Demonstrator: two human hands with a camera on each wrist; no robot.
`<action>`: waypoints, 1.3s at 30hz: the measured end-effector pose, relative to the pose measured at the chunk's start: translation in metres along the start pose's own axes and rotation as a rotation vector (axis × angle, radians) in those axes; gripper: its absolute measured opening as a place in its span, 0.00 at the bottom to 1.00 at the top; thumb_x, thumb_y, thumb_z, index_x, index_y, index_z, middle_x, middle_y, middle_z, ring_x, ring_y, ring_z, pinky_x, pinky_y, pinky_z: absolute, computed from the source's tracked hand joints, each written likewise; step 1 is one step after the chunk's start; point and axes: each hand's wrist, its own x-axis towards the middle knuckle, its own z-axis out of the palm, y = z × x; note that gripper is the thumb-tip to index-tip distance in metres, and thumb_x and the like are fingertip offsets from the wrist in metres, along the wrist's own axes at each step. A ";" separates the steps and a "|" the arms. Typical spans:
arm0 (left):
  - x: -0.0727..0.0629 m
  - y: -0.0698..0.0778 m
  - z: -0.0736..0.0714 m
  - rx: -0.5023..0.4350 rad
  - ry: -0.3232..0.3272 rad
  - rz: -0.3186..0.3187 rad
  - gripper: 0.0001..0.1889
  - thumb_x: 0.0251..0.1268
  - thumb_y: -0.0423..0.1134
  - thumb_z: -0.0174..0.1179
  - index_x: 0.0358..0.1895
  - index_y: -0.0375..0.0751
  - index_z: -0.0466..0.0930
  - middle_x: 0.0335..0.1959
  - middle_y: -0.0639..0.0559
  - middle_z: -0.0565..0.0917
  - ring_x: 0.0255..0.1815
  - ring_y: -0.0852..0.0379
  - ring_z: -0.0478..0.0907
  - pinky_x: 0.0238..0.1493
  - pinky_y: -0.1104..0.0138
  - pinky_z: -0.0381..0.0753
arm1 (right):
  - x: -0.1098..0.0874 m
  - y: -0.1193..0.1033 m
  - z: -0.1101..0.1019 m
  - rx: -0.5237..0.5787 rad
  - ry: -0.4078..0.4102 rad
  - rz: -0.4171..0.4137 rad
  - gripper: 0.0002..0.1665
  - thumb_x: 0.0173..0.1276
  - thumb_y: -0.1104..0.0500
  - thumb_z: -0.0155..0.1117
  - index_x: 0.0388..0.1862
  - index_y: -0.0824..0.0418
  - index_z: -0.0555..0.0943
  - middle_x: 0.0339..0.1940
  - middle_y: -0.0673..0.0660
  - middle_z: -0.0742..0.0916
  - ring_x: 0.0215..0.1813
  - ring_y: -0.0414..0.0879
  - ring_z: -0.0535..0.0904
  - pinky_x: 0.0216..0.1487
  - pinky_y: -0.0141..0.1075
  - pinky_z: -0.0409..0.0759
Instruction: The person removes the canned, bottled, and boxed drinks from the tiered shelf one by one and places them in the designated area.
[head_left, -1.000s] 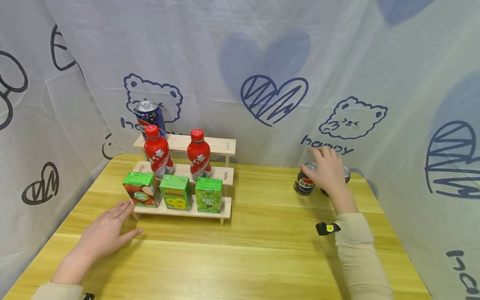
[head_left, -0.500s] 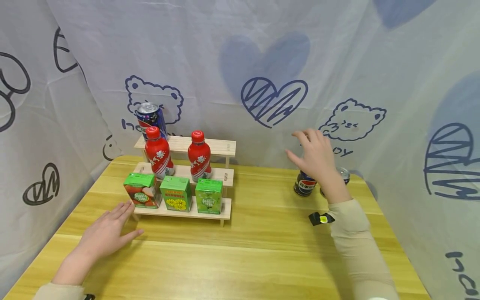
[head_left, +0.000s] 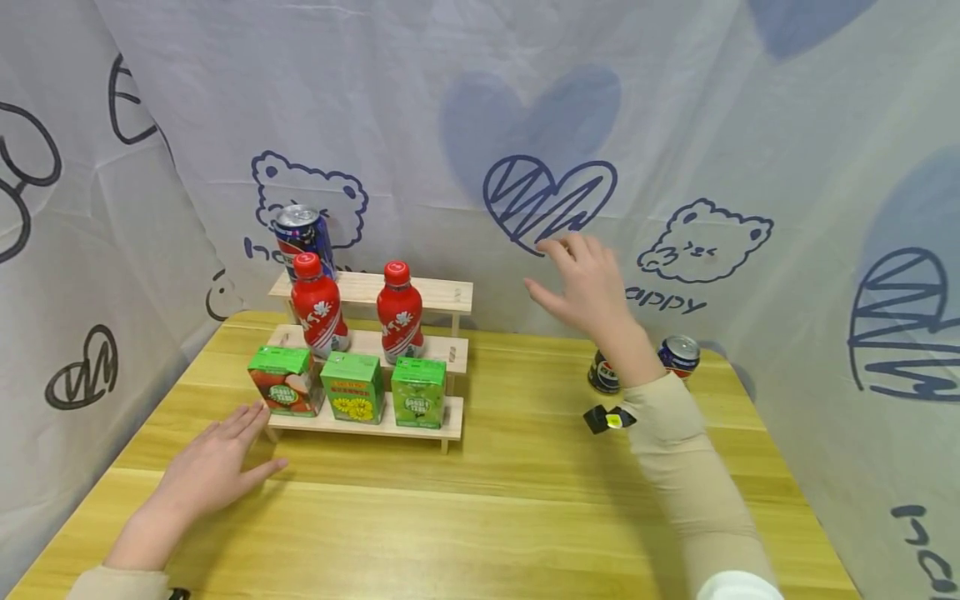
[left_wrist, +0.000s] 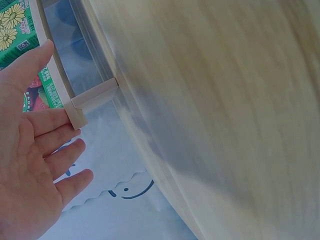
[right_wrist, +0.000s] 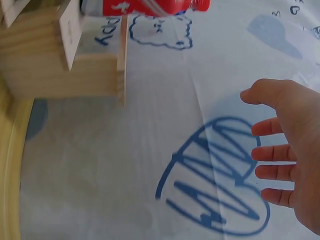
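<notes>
My left hand (head_left: 213, 454) touches the front left corner of a three-step wooden rack (head_left: 367, 287), its fingers straight; the left wrist view shows the fingertips against the rack's end. Raised above the table's back, my right hand (head_left: 588, 283) is empty, thumb apart from the relaxed fingers. Three green juice boxes (head_left: 352, 387) stand on the lowest step. Two red bottles (head_left: 400, 312) occupy the middle step, and a dark blue soda can (head_left: 300, 233) stands at the left of the top step. Two more cans stand at the table's back right: one (head_left: 603, 375) partly hidden by my right arm, another (head_left: 679, 357) behind it.
The wooden table (head_left: 480, 517) ends at a white cloth backdrop (head_left: 420, 125) with drawn hearts and bears, which also closes off both sides. A black strap with a yellow mark (head_left: 613, 421) sits at my right wrist.
My right hand has lifted off from above the cans at the right and moved left, empty, toward the rack. The left hand and the goods on the rack stay put.
</notes>
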 end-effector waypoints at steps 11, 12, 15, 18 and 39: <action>0.000 -0.001 0.001 0.003 0.007 0.001 0.46 0.61 0.64 0.60 0.70 0.28 0.64 0.71 0.30 0.65 0.70 0.31 0.63 0.69 0.37 0.64 | 0.026 -0.033 0.007 0.048 0.039 -0.072 0.28 0.62 0.42 0.65 0.55 0.58 0.80 0.45 0.60 0.83 0.48 0.56 0.78 0.45 0.48 0.79; 0.000 -0.001 0.001 0.003 0.007 0.001 0.46 0.61 0.64 0.60 0.70 0.28 0.64 0.71 0.30 0.65 0.70 0.31 0.63 0.69 0.37 0.64 | 0.028 -0.036 0.008 0.050 0.035 -0.074 0.28 0.63 0.42 0.65 0.55 0.58 0.80 0.46 0.59 0.83 0.49 0.56 0.78 0.45 0.48 0.79; 0.000 -0.001 0.001 0.004 0.004 0.001 0.46 0.61 0.64 0.60 0.70 0.28 0.64 0.71 0.30 0.65 0.70 0.31 0.63 0.69 0.36 0.64 | 0.035 -0.046 0.008 0.052 0.007 -0.068 0.28 0.63 0.41 0.64 0.55 0.57 0.79 0.47 0.58 0.82 0.51 0.55 0.77 0.47 0.47 0.79; 0.000 0.000 0.001 0.005 0.005 -0.003 0.46 0.60 0.64 0.60 0.70 0.28 0.64 0.71 0.30 0.65 0.70 0.31 0.63 0.69 0.37 0.64 | 0.042 -0.057 0.008 0.074 -0.033 -0.057 0.28 0.65 0.40 0.63 0.57 0.56 0.79 0.49 0.57 0.82 0.54 0.54 0.76 0.51 0.48 0.78; 0.000 -0.001 0.002 0.010 0.007 -0.010 0.46 0.60 0.64 0.60 0.70 0.29 0.63 0.71 0.30 0.65 0.71 0.31 0.63 0.69 0.37 0.63 | 0.089 -0.125 0.022 0.139 -0.154 -0.024 0.28 0.68 0.37 0.58 0.61 0.49 0.76 0.53 0.52 0.80 0.56 0.49 0.74 0.53 0.42 0.76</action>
